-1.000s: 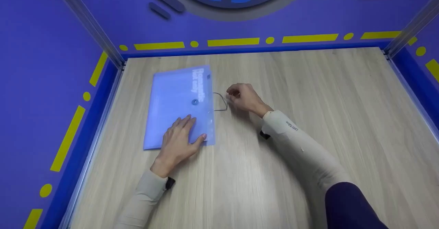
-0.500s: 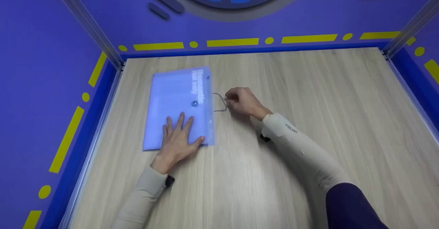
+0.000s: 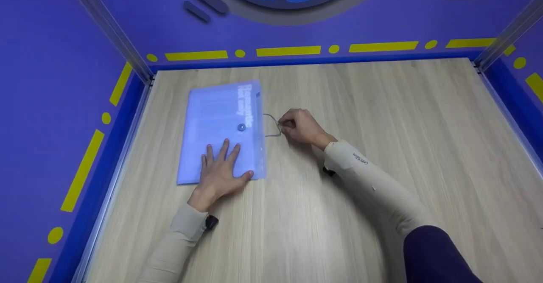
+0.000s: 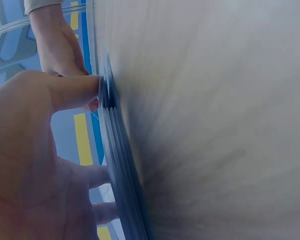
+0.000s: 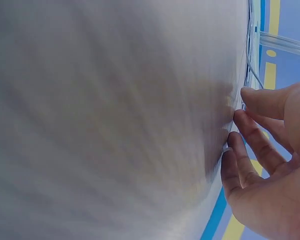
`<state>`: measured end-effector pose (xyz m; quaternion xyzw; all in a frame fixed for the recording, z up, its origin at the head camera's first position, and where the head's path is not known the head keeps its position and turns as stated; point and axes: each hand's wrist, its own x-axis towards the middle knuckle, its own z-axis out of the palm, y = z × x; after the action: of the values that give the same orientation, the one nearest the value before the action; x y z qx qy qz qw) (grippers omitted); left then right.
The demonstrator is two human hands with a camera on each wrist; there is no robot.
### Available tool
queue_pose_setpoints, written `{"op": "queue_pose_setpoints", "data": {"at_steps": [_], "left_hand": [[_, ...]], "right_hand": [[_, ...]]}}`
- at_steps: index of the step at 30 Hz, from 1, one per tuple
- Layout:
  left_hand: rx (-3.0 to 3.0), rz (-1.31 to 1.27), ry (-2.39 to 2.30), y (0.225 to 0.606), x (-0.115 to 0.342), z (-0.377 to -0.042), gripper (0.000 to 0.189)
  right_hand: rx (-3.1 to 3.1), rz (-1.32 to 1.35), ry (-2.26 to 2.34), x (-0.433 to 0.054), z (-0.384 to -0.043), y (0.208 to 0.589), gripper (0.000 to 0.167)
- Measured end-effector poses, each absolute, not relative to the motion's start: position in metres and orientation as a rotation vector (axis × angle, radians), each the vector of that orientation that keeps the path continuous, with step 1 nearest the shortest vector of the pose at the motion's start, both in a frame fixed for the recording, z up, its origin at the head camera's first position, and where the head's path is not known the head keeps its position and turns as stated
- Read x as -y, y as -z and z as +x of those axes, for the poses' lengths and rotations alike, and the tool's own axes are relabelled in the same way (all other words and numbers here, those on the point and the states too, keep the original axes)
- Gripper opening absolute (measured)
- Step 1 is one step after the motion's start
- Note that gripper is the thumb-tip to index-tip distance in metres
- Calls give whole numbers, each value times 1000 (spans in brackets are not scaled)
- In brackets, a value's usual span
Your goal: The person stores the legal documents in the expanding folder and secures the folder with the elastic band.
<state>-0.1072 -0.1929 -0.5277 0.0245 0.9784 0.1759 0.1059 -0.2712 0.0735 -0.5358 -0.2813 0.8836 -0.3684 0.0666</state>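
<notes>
A translucent blue expanding file folder (image 3: 212,117) lies on the wooden table, with white lettering and a round button (image 3: 241,127) near its right edge. My left hand (image 3: 220,175) rests on its lower part, fingers spread. In the left wrist view, the folder's stacked layers (image 4: 124,175) show at the edge beneath my left thumb. From the right edge a thin grey elastic cord (image 3: 272,135) loops out. My right hand (image 3: 301,126) pinches the end of this loop between thumb and fingertips. The cord (image 5: 253,72) reaches my right thumb in the right wrist view.
Blue panels with yellow markings (image 3: 288,51) enclose the back and both sides of the table (image 3: 382,105). Metal posts (image 3: 112,32) stand at the back corners. A black wrist device (image 3: 211,222) is on my left wrist.
My left hand's fingers have spread apart on the folder. My right hand has shifted slightly nearer to me, with the cord at its fingertips. The folder stays in place.
</notes>
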Motion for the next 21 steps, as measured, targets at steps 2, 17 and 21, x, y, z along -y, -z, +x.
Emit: {"op": "queue_pose_setpoints", "data": {"at_steps": [2,17,21], "left_hand": [[-2892,71,-521,527,193,-108,95],[-2891,72,-525,525,195,-109,95],[-2879,68,-519,525,194,-109,95]], "right_hand": [[-2652,-854,1125,-73,-273,536,21],[-2523,-836,1207,-65,-275,535,15],[-2470,-837,1275,-62,-275,535,15]]}}
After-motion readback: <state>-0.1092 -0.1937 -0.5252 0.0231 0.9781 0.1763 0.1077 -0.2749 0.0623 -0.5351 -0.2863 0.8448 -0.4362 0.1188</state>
